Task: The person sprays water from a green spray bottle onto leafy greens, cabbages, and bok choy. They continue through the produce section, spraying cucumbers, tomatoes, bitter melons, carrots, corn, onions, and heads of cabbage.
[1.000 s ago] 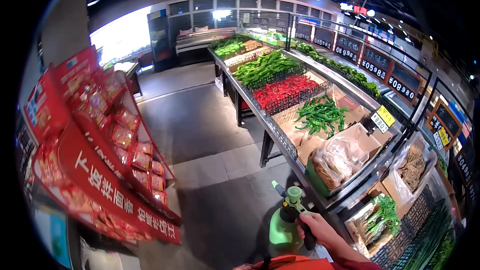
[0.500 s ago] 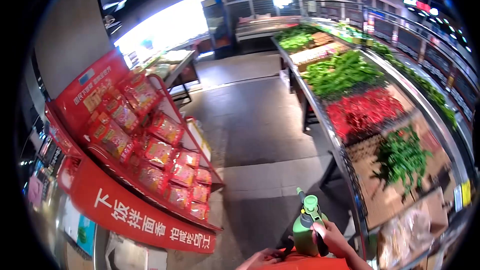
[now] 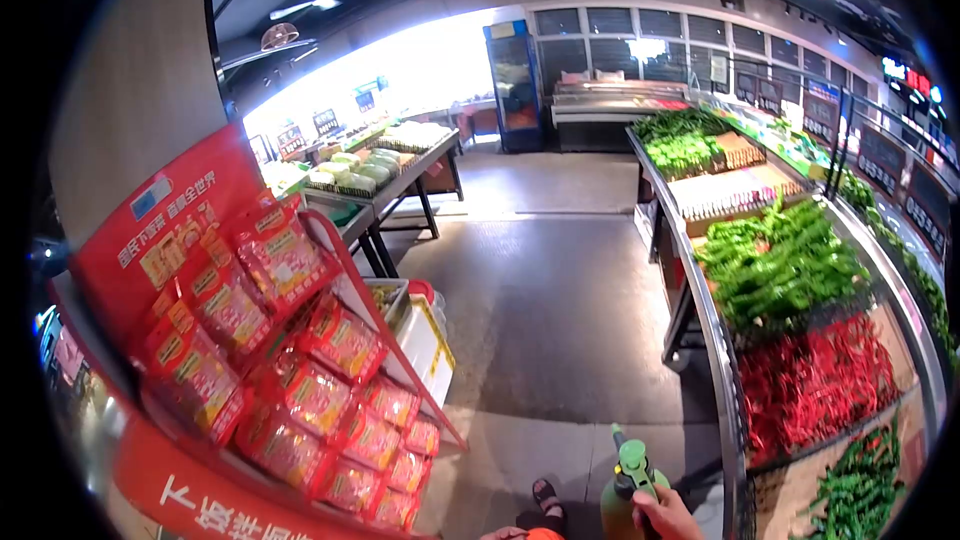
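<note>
My right hand (image 3: 668,514) is wrapped round the handle of a green spray bottle (image 3: 632,458), with its nozzle pointing forward and slightly left. The bottle is upright near the bottom of the view, and its lower part is cut off. Only a sliver of my left hand (image 3: 503,533) shows at the bottom edge, beside orange clothing (image 3: 545,534); its fingers cannot be made out. To the right of the bottle is a produce stand with red chillies (image 3: 815,385), green peppers (image 3: 780,265) and a heap of dark green chillies (image 3: 860,485).
A red rack (image 3: 175,205) of packaged food packets (image 3: 310,390) stands close on the left. Behind it are a white box (image 3: 428,345) and a stall with pale green melons (image 3: 370,172). The floor aisle (image 3: 560,290) runs between the stands towards a blue-framed fridge (image 3: 513,85).
The view has tilted up and moved forward along the aisle. The spray bottle, still in my right hand, sits lower in view. My left hand has mostly dropped out of sight; a sandalled foot now shows.
</note>
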Demonstrator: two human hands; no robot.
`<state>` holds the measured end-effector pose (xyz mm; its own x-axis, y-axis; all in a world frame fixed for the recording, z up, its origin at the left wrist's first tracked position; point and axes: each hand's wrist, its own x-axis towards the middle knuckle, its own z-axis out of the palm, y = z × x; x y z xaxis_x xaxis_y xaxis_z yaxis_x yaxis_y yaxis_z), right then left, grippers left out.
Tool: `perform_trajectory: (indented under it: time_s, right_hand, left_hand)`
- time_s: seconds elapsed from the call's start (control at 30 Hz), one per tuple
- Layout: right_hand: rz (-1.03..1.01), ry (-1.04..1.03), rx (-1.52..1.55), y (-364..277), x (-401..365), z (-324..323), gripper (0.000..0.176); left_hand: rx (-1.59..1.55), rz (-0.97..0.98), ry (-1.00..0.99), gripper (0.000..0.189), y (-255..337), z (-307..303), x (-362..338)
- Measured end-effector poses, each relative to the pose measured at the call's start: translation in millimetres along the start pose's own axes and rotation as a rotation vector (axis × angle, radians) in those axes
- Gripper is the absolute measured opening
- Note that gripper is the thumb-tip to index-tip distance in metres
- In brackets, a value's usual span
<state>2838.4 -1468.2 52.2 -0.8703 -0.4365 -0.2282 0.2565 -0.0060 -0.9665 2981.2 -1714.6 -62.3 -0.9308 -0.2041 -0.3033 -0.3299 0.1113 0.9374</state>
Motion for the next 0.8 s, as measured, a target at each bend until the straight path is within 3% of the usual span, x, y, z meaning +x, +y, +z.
perform_trajectory:
  time_s: [0.07,0.17,0.2,0.23,0.3,0.4,0.47,0.53,0.63,0.77,0.8]
  right_hand:
    - [-0.001,-0.021,-0.069,17,52,-2,0.037]
    - [-0.205,-0.09,-0.094,28,142,2,0.043]
    - [-0.14,-0.133,-0.013,-14,154,17,0.043]
    - [-0.214,-0.157,-0.11,-23,176,20,0.042]
    - [-0.37,-0.209,-0.298,-40,224,23,0.042]
    - [-0.59,-0.301,-0.546,-53,291,29,0.041]
    - [-0.689,-0.353,-0.636,-60,336,31,0.04]
    - [-0.608,-0.387,-0.585,-65,384,32,0.04]
    - [-0.391,-0.415,-0.424,-65,463,26,0.039]
    - [-0.152,-0.473,-0.228,-70,586,7,0.039]
    - [-0.108,-0.49,-0.195,-79,613,3,0.039]
  left_hand:
    - [-0.11,0.057,-0.003,0.027,20,-20,63]
    - [0.296,0.63,0.367,0.027,48,-27,181]
    - [0.076,0.618,0.215,0.029,91,-31,207]
    - [-0.14,0.6,0.061,0.031,143,-34,231]
    - [0.097,0.948,0.235,0.026,206,-22,278]
    - [0.413,1.08,-0.02,0.011,246,-37,331]
    - [0.541,1.173,0.111,0.016,248,-50,372]
    - [0.595,1.32,0.236,0.026,263,-62,413]
    - [0.761,1.33,0.339,0.025,304,-82,469]
    - [0.626,1.159,0.556,0.026,395,-132,563]
    - [0.63,1.07,0.535,0.024,404,-134,589]
